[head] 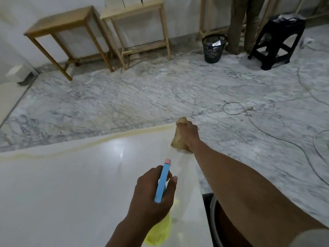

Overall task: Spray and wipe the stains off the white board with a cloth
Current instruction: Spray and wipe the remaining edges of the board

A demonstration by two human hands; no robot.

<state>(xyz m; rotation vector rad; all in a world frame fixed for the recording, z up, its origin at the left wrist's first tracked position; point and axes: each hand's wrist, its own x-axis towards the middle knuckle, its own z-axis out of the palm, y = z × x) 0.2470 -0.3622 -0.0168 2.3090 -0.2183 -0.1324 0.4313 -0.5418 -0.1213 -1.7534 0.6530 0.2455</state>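
Observation:
The white board (pixel 71 184) fills the lower left, with a yellowish stain band (pixel 99 139) along its far edge. My right hand (pixel 189 135) presses a bunched tan cloth (pixel 178 138) onto the board's far right corner. My left hand (pixel 153 195) holds a spray bottle with a blue head and pink nozzle (pixel 162 180) over the board, nozzle pointing away from me. The bottle's yellow body (pixel 158 232) shows below my wrist.
Marble floor lies beyond the board. Two wooden side tables (pixel 58 24) stand at the back left, a black mesh bin (pixel 213 48) and black stool (pixel 277 41) at the back right, with a person's legs between them. Cables (pixel 267 136) trail across the floor on the right.

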